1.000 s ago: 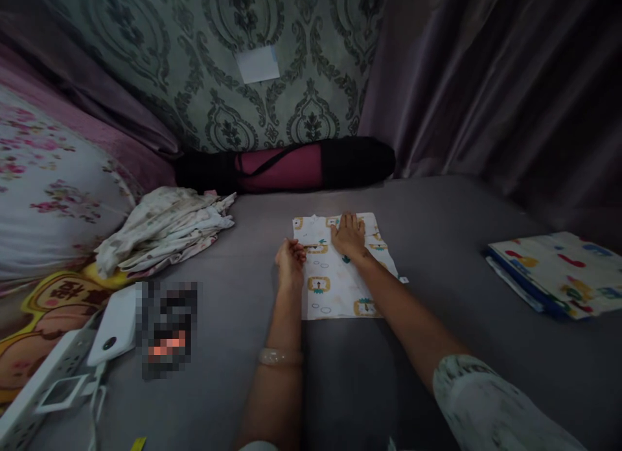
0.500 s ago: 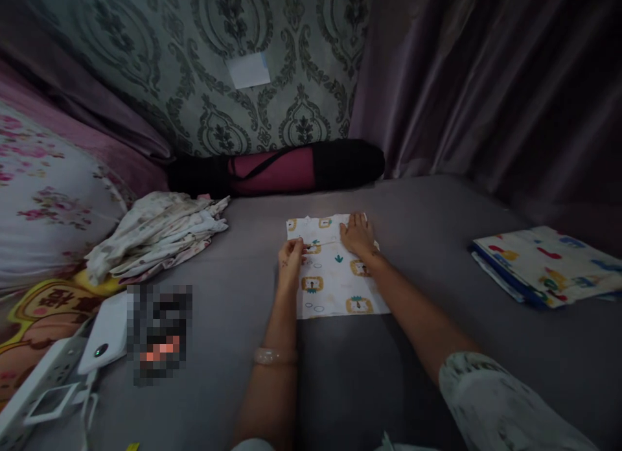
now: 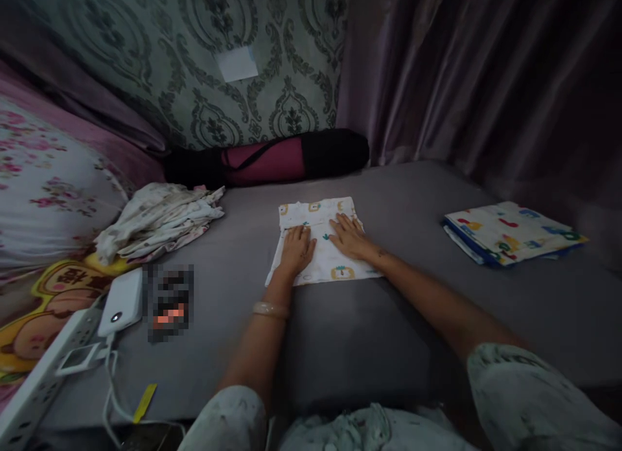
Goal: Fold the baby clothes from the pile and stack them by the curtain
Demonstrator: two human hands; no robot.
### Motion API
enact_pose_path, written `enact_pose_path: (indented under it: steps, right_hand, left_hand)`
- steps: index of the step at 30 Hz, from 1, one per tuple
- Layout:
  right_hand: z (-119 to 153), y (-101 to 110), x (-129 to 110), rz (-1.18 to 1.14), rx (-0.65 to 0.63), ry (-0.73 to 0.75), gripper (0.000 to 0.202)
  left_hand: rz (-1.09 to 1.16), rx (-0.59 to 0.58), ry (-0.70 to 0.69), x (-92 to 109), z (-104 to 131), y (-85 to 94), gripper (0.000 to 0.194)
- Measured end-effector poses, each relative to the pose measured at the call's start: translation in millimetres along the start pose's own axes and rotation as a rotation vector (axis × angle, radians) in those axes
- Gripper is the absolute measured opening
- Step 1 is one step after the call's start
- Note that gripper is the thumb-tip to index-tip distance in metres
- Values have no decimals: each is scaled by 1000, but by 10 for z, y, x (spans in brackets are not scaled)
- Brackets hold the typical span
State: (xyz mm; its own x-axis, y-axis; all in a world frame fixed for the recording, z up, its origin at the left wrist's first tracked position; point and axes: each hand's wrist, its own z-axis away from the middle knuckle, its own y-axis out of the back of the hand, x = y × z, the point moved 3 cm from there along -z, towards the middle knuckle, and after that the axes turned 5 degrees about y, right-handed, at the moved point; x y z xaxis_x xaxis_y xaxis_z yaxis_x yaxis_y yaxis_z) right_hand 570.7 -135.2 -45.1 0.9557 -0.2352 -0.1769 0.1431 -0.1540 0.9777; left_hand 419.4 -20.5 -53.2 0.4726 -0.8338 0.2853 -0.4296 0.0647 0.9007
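A white cloth printed with yellow lion faces and green leaves (image 3: 318, 269) lies folded on the grey bed sheet (image 3: 233, 243) in front of me. My left hand (image 3: 297, 250) rests flat on its left part, fingers stretched out and pointing away. On the right part, my right hand (image 3: 350, 237) presses down with its fingers spread. A fold line crosses the cloth near the fingertips of both hands. What lies under the palms is hidden.
At left lie a crumpled pile of cloths (image 3: 162, 221), a white power bank (image 3: 121, 302) with a cable and a power strip (image 3: 43, 373). A folded colourful cloth (image 3: 515, 234) sits at right. Behind is a long black and pink bag (image 3: 267, 159) against the wall.
My left hand has gone from pinching the cloth's left edge to lying flat on it. My right hand still lies spread on the cloth. The view has shifted slightly.
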Motion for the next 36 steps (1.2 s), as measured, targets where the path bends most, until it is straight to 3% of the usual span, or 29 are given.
enact_pose_path:
  steps: [7,14,17,21,26,30,36]
  right_hand:
    - [867,169,30,-81,-54,218,58]
    - [1370,282,304,-194,17,256,46]
    - [1439,339,343,-200,52,303,35]
    - [1465,428,269,-48,46,339,30]
    - [1426,462,147,111,19,368,30]
    - [1373,458,94,177,-23,304,31]
    - [1347,487,76,101,-13,283,38]
  left_hand:
    - [-99,-175,-111,-112,305,109,53]
    - [45,-309,-124,-427,839,554,56]
    - [123,-329,-130,-539,1008,760,59]
    - [140,-310,-167,-631,1104,904,44]
    - [72,-263,-228,-603,1130,899,36]
    - [10,-235,-244,-567,1110,865,32]
    - [45,-310,-300,-635,1052,831,38]
